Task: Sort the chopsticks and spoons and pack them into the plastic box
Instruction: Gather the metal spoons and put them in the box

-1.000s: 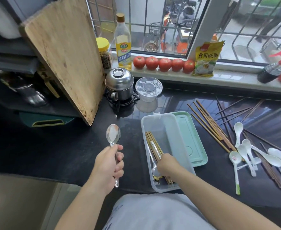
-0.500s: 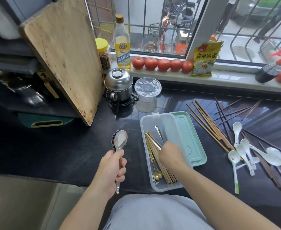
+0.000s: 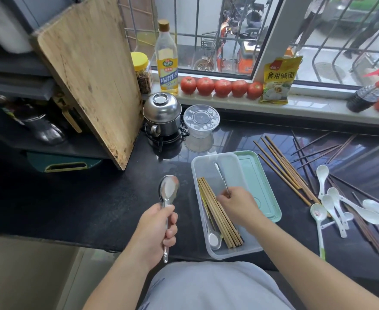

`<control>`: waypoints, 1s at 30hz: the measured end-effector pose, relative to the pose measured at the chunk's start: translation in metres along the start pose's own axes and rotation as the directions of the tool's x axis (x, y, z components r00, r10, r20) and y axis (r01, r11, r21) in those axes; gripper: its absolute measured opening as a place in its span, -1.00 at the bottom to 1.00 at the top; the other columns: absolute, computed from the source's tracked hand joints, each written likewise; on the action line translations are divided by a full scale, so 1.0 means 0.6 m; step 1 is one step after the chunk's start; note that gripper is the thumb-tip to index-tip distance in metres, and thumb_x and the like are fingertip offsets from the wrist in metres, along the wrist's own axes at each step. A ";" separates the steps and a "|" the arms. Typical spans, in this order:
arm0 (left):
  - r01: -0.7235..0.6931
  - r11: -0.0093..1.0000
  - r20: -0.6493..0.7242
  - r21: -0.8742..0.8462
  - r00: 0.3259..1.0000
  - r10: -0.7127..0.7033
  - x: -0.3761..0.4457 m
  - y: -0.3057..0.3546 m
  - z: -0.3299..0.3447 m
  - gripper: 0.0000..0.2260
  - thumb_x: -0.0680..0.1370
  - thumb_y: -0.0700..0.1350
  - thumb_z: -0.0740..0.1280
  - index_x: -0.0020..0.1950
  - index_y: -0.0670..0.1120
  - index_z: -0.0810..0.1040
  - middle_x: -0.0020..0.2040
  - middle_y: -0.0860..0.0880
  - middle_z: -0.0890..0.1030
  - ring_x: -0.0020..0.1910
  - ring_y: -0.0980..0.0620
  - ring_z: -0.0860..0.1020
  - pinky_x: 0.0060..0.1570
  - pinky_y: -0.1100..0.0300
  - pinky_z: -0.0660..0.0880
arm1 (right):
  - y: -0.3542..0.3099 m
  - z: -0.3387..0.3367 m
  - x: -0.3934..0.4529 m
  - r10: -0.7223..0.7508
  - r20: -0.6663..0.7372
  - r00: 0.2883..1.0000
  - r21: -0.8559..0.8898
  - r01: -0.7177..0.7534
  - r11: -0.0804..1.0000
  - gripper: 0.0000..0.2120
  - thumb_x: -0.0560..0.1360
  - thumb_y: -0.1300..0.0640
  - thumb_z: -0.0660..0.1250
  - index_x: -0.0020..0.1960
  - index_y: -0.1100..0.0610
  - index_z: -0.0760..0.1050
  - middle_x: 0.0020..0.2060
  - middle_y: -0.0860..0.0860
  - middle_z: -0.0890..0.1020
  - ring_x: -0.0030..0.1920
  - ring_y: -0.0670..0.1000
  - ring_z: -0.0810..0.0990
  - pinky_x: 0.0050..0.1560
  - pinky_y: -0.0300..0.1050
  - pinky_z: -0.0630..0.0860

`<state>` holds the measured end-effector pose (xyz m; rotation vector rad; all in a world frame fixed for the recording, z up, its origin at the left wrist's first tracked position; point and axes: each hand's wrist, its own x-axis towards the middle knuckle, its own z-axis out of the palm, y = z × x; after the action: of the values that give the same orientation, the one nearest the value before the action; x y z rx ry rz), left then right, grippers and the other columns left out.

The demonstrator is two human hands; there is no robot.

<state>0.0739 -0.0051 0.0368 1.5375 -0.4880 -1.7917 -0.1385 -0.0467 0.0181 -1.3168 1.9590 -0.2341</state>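
A clear plastic box (image 3: pixel 217 159) lies on the dark counter. Inside it are a bundle of wooden chopsticks (image 3: pixel 217 213) and a metal spoon (image 3: pixel 214 239) along the left wall. My right hand (image 3: pixel 240 204) is over the box and pinches a metal utensil (image 3: pixel 221 175) by its lower end, the handle pointing away from me. My left hand (image 3: pixel 155 229) grips the handles of stacked metal spoons (image 3: pixel 169 191), bowls up, left of the box. Loose wooden chopsticks (image 3: pixel 284 171), dark chopsticks (image 3: pixel 314 151) and white ceramic spoons (image 3: pixel 334 204) lie to the right.
A green lid (image 3: pixel 260 184) lies under the box's right side. A steel pot (image 3: pixel 162 117) and a clear round container (image 3: pixel 201 120) stand behind. A cutting board (image 3: pixel 90 70) leans at the left. Tomatoes (image 3: pixel 222 87), an oil bottle (image 3: pixel 166 61) and a yellow bag (image 3: pixel 278 79) line the sill.
My right hand has moved from the near end of the box toward its middle, lifting the metal utensil's far end up. My left hand lowered the spoons slightly toward the box.
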 end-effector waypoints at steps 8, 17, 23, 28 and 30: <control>-0.019 0.988 0.174 0.156 0.985 -0.008 0.002 0.006 0.034 -0.92 0.71 -0.17 0.25 0.04 -0.15 0.42 -0.26 -0.07 0.55 -0.51 0.09 0.29 -0.55 0.27 0.14 | -0.071 0.012 -0.037 -0.300 -0.164 0.940 0.259 0.335 0.906 -0.89 0.53 0.05 0.44 -0.15 -0.02 0.55 -0.30 -0.15 0.61 -0.26 -0.19 0.54 -0.19 -0.24 0.41; -0.128 0.942 0.077 0.310 0.991 0.109 0.006 -0.006 0.033 -0.84 0.72 -0.14 0.19 0.14 -0.22 0.48 -0.17 -0.11 0.70 -0.46 0.00 0.41 -0.48 0.17 0.23 | -0.056 -0.021 -0.040 -0.536 -0.104 0.838 -0.258 0.498 0.828 -0.73 0.60 -0.07 0.29 -0.16 0.06 0.36 -0.32 -0.01 0.51 -0.24 0.15 0.50 -0.24 0.05 0.45; -0.131 0.930 0.162 0.344 0.984 0.079 0.003 0.000 0.026 -0.84 0.74 -0.10 0.19 0.14 -0.17 0.50 -0.12 -0.12 0.72 -0.50 0.01 0.42 -0.51 0.19 0.27 | -0.049 -0.033 -0.033 -0.452 -0.062 0.890 -0.044 0.450 0.892 -0.89 0.52 0.04 0.47 -0.16 0.00 0.58 -0.33 -0.15 0.57 -0.28 -0.13 0.50 -0.23 -0.20 0.40; -0.085 0.945 0.191 0.316 0.981 0.024 0.002 0.000 0.026 -0.84 0.74 -0.13 0.18 0.21 -0.18 0.48 -0.04 -0.14 0.74 -0.43 -0.05 0.54 -0.52 0.19 0.35 | -0.037 -0.030 -0.034 -0.299 -0.049 0.953 -0.018 0.298 0.954 -0.90 0.54 0.05 0.44 -0.15 -0.02 0.60 -0.35 -0.14 0.56 -0.27 -0.07 0.51 -0.21 -0.13 0.47; -0.065 0.945 0.131 0.321 0.991 0.024 0.008 -0.004 0.024 -0.85 0.74 -0.13 0.18 0.18 -0.17 0.49 -0.06 -0.13 0.74 -0.42 -0.04 0.56 -0.53 0.19 0.37 | -0.030 -0.040 -0.031 -0.243 -0.061 0.968 0.025 0.245 0.969 -0.94 0.56 0.06 0.41 -0.08 -0.07 0.62 -0.24 -0.12 0.62 -0.17 -0.03 0.58 -0.08 -0.07 0.55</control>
<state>0.0591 -0.0095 0.0350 1.6195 -0.9112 -1.8482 -0.1379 -0.0447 0.0536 -1.5457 1.8287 -0.4253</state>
